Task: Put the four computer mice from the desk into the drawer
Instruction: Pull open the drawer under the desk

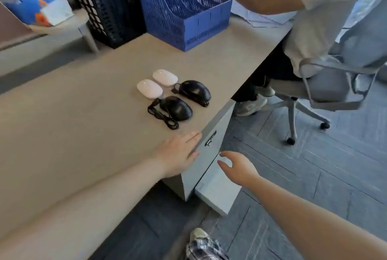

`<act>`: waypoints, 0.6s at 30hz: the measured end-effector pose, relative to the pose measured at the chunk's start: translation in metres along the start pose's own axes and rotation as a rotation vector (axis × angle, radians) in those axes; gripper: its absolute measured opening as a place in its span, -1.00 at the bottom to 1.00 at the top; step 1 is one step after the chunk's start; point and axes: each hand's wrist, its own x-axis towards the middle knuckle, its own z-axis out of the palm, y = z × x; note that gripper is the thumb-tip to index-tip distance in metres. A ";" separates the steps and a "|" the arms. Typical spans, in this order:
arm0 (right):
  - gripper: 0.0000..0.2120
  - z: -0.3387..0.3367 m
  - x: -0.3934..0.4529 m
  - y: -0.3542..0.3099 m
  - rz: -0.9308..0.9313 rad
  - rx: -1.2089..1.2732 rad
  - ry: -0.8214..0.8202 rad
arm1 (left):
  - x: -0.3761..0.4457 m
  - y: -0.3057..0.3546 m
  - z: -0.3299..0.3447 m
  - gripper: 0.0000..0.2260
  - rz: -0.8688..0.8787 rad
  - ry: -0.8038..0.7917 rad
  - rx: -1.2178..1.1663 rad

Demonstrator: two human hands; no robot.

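Note:
Two white mice [149, 88] [165, 77] and two black corded mice [179, 108] [195, 90] lie together on the beige desk [73, 113] near its right edge. My left hand [178, 154] rests flat on the desk's edge, fingers apart, just short of the mice. My right hand [237, 168] hovers open below the desk edge, in front of the grey drawer unit [211, 134]. The lower drawer [217, 190] stands pulled out a little; its inside is hidden.
Blue file racks [188, 8] and dark ones [104, 4] stand at the desk's back. Another person sits on a grey office chair [326, 84] at the right, hands over papers [266, 19]. A tissue box [39, 6] sits far left. Grey floor lies right.

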 end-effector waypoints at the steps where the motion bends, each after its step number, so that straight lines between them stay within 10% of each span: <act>1: -0.57 0.010 0.003 0.007 0.011 -0.003 -0.010 | 0.005 -0.001 0.009 -0.50 -0.004 0.019 -0.011; 18: -0.60 0.078 0.062 0.050 -0.097 0.191 0.024 | 0.017 -0.001 0.044 -0.48 -0.147 0.267 0.074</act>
